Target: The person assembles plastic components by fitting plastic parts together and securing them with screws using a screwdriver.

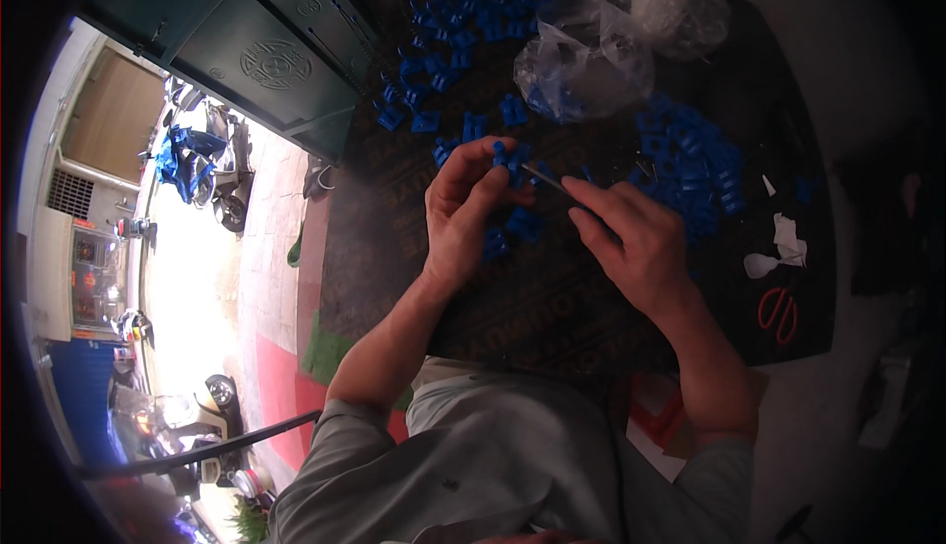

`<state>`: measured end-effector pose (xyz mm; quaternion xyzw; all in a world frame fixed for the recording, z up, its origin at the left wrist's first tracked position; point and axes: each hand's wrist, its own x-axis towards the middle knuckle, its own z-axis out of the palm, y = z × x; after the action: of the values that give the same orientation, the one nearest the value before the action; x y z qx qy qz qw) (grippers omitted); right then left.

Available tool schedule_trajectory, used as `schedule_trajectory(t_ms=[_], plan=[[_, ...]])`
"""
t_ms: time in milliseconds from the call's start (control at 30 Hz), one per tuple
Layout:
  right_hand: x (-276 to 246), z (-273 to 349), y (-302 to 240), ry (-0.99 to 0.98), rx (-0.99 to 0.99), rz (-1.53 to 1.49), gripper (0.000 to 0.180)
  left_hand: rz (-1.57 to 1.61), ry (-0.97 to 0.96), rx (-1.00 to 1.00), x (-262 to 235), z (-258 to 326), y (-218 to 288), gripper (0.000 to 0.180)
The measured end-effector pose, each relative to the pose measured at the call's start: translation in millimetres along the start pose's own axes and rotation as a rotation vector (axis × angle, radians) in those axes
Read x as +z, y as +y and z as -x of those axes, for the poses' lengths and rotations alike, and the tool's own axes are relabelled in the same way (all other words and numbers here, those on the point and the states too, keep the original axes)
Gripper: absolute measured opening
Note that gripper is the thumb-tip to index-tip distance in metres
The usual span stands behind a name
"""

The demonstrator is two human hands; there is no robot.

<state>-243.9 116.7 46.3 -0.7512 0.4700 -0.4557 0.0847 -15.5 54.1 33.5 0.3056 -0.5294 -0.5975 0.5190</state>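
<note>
Over the middle of the dark table, my left hand (461,211) pinches a small blue plastic part (508,157) between thumb and fingertips. My right hand (631,238) grips a thin grey metal rod (542,176), its far end pointing at the blue part. Whether the rod touches the part I cannot tell. Just below my left fingertips lie loose blue pieces (522,222). To the right of my right hand spreads a heap of similar blue plastic parts (690,160).
Blue parts with thin rods (429,71) stand at the table's far left. Clear plastic bags (591,61) lie at the back. Red-handled scissors (778,314) and a white scrap (788,238) rest near the right edge. A dark green metal door (266,51) borders the table's left.
</note>
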Motion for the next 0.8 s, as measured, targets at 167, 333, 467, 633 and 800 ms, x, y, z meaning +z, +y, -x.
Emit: schedule_trajectory(t_ms=[167, 333, 467, 633, 800], plan=[[-1, -2, 4, 0.044, -0.114, 0.164, 0.040, -0.090, 0.073, -0.010, 8, 2, 7, 0.032], [0, -1, 5, 0.043, -0.118, 0.227, 0.042, -0.143, 0.037, 0.058, 6, 1, 3, 0.038], [0, 0, 8, 0.048, -0.177, 0.334, 0.042, -0.194, -0.012, 0.066, 3, 1, -1, 0.043], [1, 1, 8, 0.049, -0.195, 0.336, 0.041, -0.214, -0.016, 0.066, 6, 2, -2, 0.044], [1, 3, 3, 0.006, -0.135, 0.269, 0.038, -0.229, -0.010, 0.047, 9, 2, 0, 0.043]])
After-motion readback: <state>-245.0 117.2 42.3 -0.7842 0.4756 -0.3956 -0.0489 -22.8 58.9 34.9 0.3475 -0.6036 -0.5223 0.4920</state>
